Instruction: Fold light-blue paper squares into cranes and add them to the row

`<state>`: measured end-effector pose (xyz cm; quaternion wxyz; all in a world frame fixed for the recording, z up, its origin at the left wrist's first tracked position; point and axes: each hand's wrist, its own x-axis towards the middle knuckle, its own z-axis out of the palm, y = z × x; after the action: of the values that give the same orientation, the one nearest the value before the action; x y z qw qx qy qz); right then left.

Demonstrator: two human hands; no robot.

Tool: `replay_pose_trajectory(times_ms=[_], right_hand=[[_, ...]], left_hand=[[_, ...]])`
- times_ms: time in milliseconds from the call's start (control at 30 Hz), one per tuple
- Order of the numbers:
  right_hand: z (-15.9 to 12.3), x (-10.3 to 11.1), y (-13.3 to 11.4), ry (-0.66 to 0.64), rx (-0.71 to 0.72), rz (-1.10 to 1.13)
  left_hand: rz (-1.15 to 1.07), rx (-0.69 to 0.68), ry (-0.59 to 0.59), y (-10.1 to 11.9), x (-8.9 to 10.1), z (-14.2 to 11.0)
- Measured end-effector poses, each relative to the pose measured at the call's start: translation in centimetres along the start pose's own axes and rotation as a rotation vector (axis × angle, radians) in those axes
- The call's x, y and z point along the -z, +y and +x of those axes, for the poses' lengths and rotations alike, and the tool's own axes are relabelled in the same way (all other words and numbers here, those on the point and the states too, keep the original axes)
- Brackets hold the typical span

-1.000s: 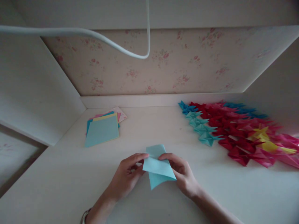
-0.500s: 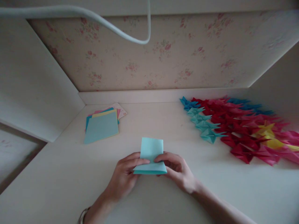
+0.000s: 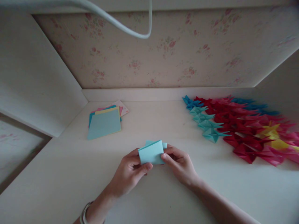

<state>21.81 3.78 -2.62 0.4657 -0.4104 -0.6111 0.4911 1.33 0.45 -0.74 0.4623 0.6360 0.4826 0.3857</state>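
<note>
A folded sheet of light turquoise origami paper is held between both hands above the white table, tilted so one folded face shows. My left hand grips its left side, the thumb along the lower edge and the fingers behind. At the right edge, my right hand pinches the paper between thumb and fingers. Part of another layer sticks out behind the top edge. Most fingertips are hidden behind the paper.
A stack of coloured paper sheets lies at the back left, light blue on top. Rows of folded paper cranes in red, pink, blue, turquoise and yellow fill the right side. A white cable hangs in front of the floral wall.
The paper's tall upright part has come down, and the folded piece is now shorter and tilted. My left thumb has shifted to its lower edge. The view has moved slightly.
</note>
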Motion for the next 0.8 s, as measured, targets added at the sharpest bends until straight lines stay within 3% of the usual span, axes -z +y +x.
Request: replay_pose_trajectory(times_ms=[300,600,800], right_hand=[[-0.27,-0.02,-0.18,-0.168,-0.082,0.16],[-0.24,-0.22,-0.38,-0.146,-0.112,-0.089],[-0.6,-0.3,-0.66,-0.148,-0.186,-0.015]], left_hand=[[0.15,-0.099,0.276,0.04,0.26,0.35],[0.165,-0.099,0.306,-0.26,0.01,0.35],[0.091,-0.049,0.237,0.01,-0.06,0.3]])
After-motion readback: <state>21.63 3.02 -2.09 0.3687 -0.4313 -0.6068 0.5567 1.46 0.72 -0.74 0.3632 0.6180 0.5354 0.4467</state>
